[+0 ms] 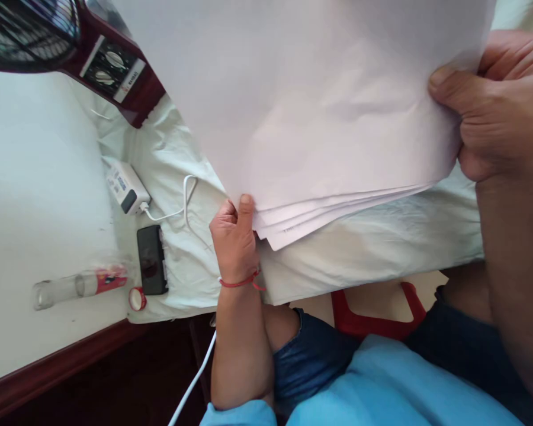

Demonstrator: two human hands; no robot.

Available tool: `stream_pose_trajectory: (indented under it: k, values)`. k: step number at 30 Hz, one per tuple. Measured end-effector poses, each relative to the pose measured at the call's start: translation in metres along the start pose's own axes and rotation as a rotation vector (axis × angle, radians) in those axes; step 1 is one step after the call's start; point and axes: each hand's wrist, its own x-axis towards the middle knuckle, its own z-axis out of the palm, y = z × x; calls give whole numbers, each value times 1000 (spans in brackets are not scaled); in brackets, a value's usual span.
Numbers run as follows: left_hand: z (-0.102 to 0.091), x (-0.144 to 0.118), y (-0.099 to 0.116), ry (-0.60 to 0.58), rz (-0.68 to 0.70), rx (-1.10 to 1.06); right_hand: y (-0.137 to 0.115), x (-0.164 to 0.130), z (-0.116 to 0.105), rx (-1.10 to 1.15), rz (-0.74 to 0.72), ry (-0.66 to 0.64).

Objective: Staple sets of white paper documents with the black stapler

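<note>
A stack of several white paper sheets (320, 106) fills the upper middle of the head view, lifted above a table draped in a white cloth (382, 248). My left hand (235, 242) pinches the stack's lower left corner, thumb on top; a red thread circles that wrist. My right hand (493, 106) grips the stack's right edge, thumb pressed on the top sheet. The sheets fan slightly apart along the lower edge.
On the cloth at left lie a white charger (127, 188) with a white cable (184, 204), a black phone (151, 260), a clear bottle with a red label (80, 285) and a red cap (137, 299). A dark red fan base (115, 68) stands top left. A red stool (373, 316) is below.
</note>
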Motion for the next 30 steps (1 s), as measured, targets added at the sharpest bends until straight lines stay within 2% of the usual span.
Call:
stream_pose_trajectory:
  k: [3, 6, 16, 20, 25, 30]
  values:
    - [4, -1, 0, -5, 48, -29, -7, -3, -2, -146, 45, 15]
    - [4, -2, -2, 36, 60, -24, -12, -6, -2, -196, 79, -1]
    - [-2, 2, -2, 68, 162, 39, -34, -9, 4, -154, 141, -28]
    - [-3, 5, -4, 44, 149, -15, -28, -9, 2, -179, 95, -28]
    - [0, 4, -1, 6, 127, -120, -13, -6, 1, -6, -7, -97]
    - [1, 2, 6, 94, 78, -122, -18, -8, 2, 146, -44, -255]
